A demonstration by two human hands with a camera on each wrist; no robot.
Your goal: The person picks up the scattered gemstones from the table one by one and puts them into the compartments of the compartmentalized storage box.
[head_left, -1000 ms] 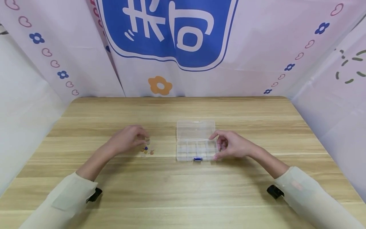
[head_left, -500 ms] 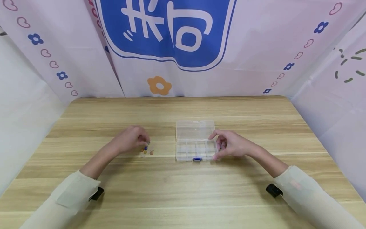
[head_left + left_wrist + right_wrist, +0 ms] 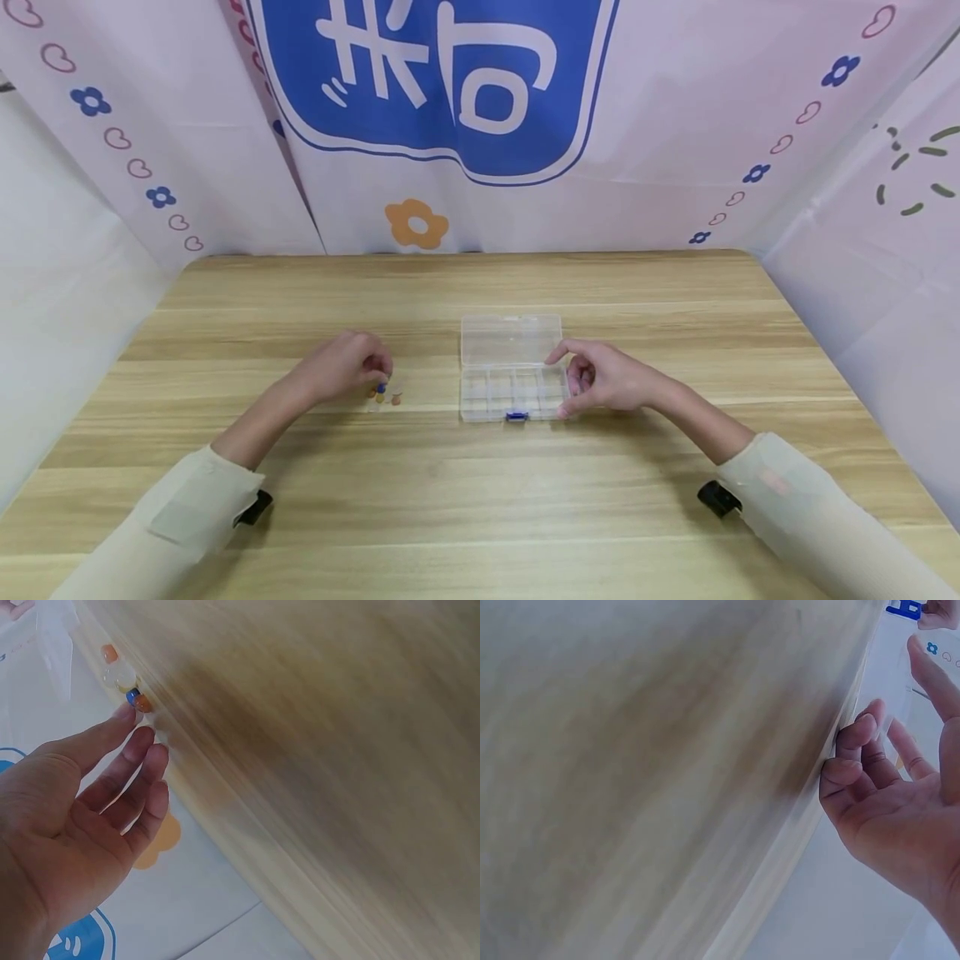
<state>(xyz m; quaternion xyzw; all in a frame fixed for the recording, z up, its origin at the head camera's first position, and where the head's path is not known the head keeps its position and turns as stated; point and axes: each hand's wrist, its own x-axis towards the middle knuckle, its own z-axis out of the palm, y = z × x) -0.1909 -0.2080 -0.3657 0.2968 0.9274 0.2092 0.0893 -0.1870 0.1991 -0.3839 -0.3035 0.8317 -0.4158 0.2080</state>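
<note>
Down goes your left hand (image 3: 345,364) among the small pieces (image 3: 380,398), thumb and forefinger almost meeting; I can't tell whether anything sits between those tips. The blue piece (image 3: 133,695) is right by your thumb, an orange one touching it, and a second orange piece (image 3: 396,399) lies just right of your left fingers.

Over to your right hand (image 3: 611,377): thumb and forefinger spread wide, gripping the near end of the box (image 3: 477,414), forefinger by the hinge, thumb at the front corner, other fingers curled in beside the wall. The lid (image 3: 512,340) lies folded back, away from you, and the blue latch (image 3: 517,416) faces you, left of your right thumb.

Room now! Between the pieces at your left hand and the box at your right runs a strip of table (image 3: 427,433). More wood stretches beyond the lid to the far edge, where the cloth (image 3: 652,167) hangs. Outside each hand there's a broad margin to the side edges, and plenty of tabletop between your sleeves (image 3: 832,508).
</note>
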